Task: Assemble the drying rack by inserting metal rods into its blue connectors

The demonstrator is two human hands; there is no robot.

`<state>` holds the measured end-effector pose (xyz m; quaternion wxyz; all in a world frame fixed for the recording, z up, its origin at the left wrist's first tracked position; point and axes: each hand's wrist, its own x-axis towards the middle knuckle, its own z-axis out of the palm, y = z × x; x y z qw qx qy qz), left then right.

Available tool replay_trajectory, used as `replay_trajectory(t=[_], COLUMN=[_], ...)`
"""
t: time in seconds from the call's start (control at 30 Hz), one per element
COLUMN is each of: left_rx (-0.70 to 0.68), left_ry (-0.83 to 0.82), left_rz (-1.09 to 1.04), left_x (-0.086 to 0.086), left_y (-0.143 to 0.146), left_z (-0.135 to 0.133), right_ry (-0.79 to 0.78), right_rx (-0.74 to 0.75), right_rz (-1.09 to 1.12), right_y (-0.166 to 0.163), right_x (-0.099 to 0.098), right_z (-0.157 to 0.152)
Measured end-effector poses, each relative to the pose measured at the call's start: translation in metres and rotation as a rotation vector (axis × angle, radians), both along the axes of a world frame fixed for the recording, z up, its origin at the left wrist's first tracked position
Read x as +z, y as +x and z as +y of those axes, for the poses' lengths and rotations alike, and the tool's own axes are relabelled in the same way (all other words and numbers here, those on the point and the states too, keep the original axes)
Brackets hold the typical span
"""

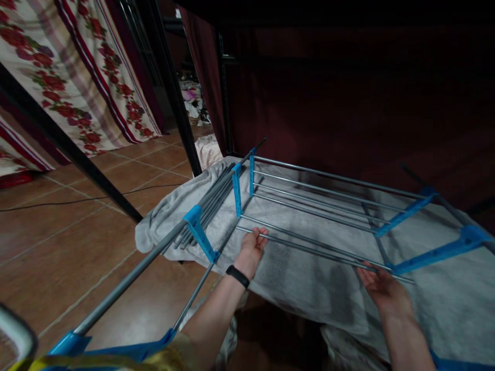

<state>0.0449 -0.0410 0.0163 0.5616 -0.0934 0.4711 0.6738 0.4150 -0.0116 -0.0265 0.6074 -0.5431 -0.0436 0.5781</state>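
My left hand (253, 248), with a black band on its wrist, is closed around a thin grey metal rod (309, 249) near its left end. Toward the other end, my right hand (384, 288) grips the same rod, fingers curled under it. The rod lies level in front of a half-built rack of metal tubes and blue plastic brackets (236, 191). Several crossbars (313, 180) span the rack between its left and right brackets. Just behind the held rod runs another crossbar (286, 229). The right hand is close to a blue bracket (429, 257).
A grey blanket (294, 288) lies under the rack. Several loose tubes (209, 211) are bundled on its left side. Black metal posts (178, 98) rise at the left, beside a floral curtain (77, 77). A dark cable (96, 198) crosses the tiled floor (93, 242). Dark red cloth (328, 113) hangs behind.
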Motion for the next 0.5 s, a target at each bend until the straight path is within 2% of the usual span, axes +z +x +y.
replay_trajectory(t=[0.2,0.3,0.5], left_rx=[0.019,0.020,0.044], left_ry=[0.012,0.005,-0.028], left_rz=[0.004,-0.003,0.000], left_x=[-0.002,-0.001,0.002], left_y=[-0.006,-0.005,-0.013], left_z=[0.008,0.011,0.015], right_ry=[-0.077,-0.052,0.008], right_rx=[-0.121,-0.168,-0.167], right_rz=[-0.033,-0.073,-0.133], right_y=[0.021,0.025,0.024], right_x=[0.000,-0.001,0.001], right_z=[0.006,0.005,-0.003])
